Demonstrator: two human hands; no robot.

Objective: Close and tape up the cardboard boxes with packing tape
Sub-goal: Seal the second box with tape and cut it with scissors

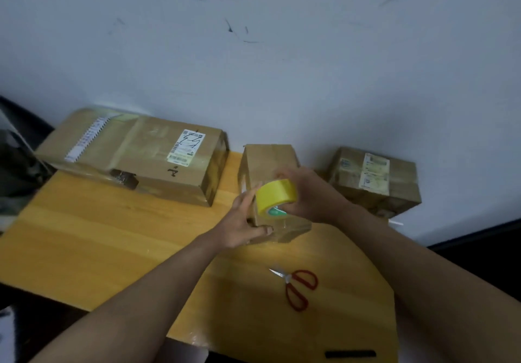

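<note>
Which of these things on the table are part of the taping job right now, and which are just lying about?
In use:
- middle box, steadied by the left hand
- yellow tape roll, held in the right hand

Lying about:
- red scissors, likely wanted soon for cutting
- big box
- right box

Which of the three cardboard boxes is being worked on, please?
The small middle box, between both hands; the long box and the labelled right box sit untouched.

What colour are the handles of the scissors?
Red; the scissors show clearly in the head view.
</note>
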